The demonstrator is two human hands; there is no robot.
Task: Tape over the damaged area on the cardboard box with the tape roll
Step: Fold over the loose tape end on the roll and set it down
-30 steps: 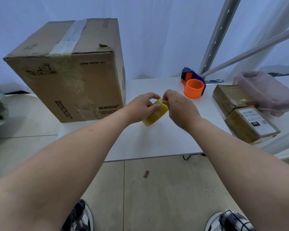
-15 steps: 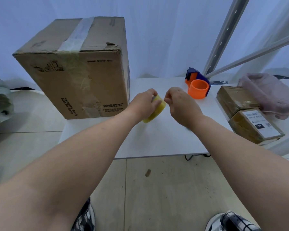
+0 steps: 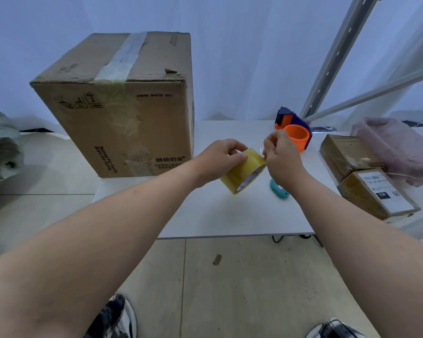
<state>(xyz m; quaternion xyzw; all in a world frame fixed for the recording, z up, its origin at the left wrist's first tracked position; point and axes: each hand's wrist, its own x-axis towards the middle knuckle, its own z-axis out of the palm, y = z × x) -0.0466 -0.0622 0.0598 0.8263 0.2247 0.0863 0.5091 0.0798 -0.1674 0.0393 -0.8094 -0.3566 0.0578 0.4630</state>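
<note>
A tall cardboard box (image 3: 122,118) stands on the left end of the white table (image 3: 230,215). Its top edge near the right corner is torn (image 3: 171,71), and old tape runs over the top and down the front. My left hand (image 3: 217,162) grips a yellowish tape roll (image 3: 242,174) above the table, to the right of the box. My right hand (image 3: 279,157) pinches the loose clear end of the tape at the roll's upper right edge, lifted slightly off the roll.
An orange and blue tape dispenser (image 3: 294,130) sits behind my right hand. A small teal object (image 3: 279,190) lies on the table under my right wrist. Two taped parcels (image 3: 366,179) and a pink bag (image 3: 398,147) lie at the right. A metal rack frame (image 3: 332,62) rises behind.
The tape roll has tilted so its open side shows, and my right hand has lifted the tape end off the roll. The teal object is now visible. The view has shifted.
</note>
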